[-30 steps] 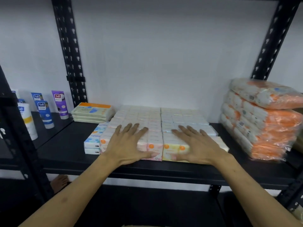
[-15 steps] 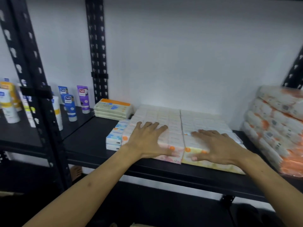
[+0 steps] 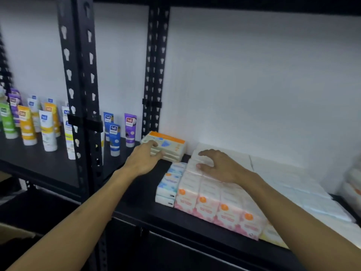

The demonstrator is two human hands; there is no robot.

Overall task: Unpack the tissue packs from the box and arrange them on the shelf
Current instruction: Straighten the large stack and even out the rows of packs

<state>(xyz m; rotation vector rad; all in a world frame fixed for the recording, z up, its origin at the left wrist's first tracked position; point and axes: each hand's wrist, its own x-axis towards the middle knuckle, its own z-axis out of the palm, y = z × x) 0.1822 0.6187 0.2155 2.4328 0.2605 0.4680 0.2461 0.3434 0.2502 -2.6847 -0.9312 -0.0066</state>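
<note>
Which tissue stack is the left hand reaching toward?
The left hand reaches the orange-topped stack at the back, apart from the large pink-fronted block.

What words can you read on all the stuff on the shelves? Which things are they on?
"Safi" on the purple tube.
"Safi" on the front blue tube and the blue tube behind it.
"Safi", only just legible, on the white tube and the orange tube.
Print on the pink tissue packs, the orange-topped packs and the small blue packs is too blurred to read.

Shop stockroom: black slotted shelving (image 3: 78,75), rows of cosmetic tubes (image 3: 48,132).
</note>
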